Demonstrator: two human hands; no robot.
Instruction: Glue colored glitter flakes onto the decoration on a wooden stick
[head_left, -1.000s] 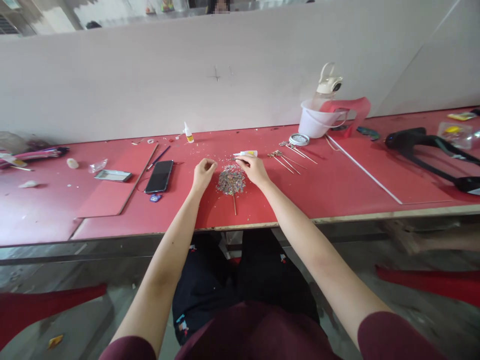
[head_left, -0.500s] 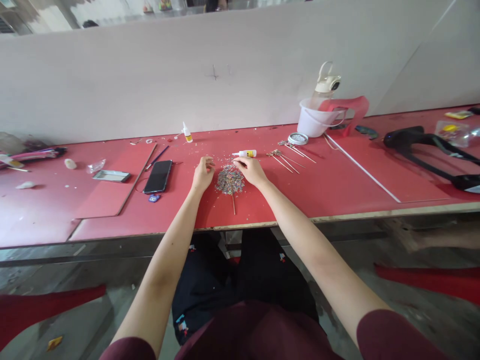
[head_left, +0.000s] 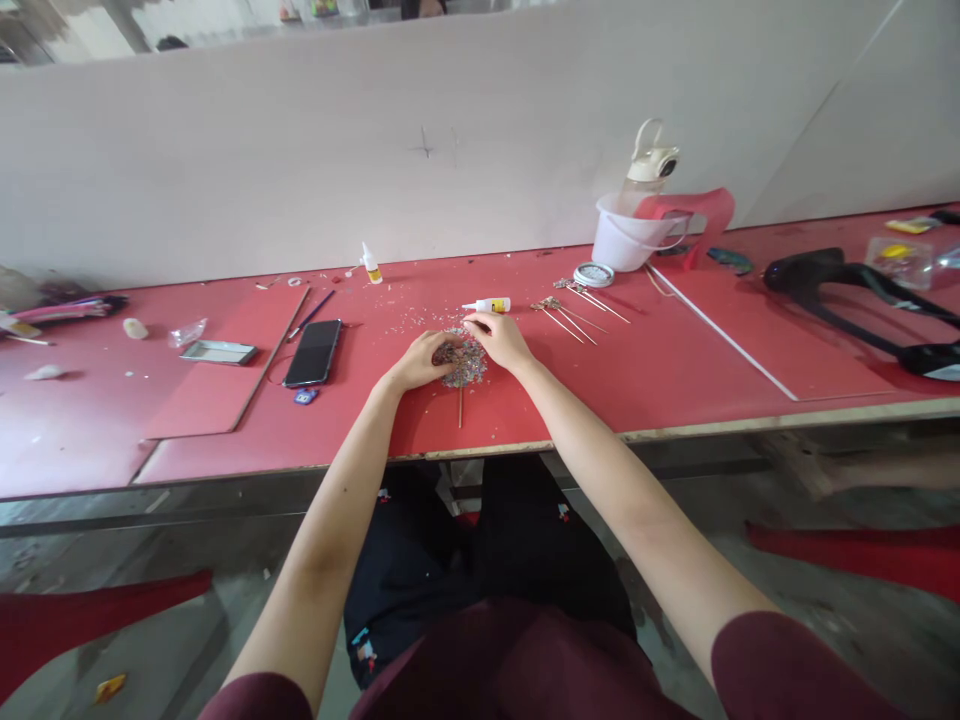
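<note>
A small heap of glittery flakes (head_left: pixel 471 366) lies on the red table (head_left: pixel 600 390) in front of me, with a thin wooden stick (head_left: pixel 460 408) running out of it toward the table's edge. My left hand (head_left: pixel 424 359) rests on the left side of the heap, fingers curled into the flakes. My right hand (head_left: pixel 501 338) sits at the heap's upper right, fingertips pinched together over the flakes. What either hand holds is too small to make out. A small white glue tube (head_left: pixel 487 305) lies just beyond my right hand.
Several finished glitter sticks (head_left: pixel 574 315) and a round tin (head_left: pixel 593 274) lie to the right, a white bucket (head_left: pixel 628 239) behind them. A black phone (head_left: pixel 313 352), a metal tray (head_left: pixel 216 352) and a small glue bottle (head_left: pixel 370 264) lie left. A black tool (head_left: pixel 862 290) sits far right.
My left hand has moved right from beside the heap onto it, curling into the flakes. My right hand stays at the heap's upper right edge.
</note>
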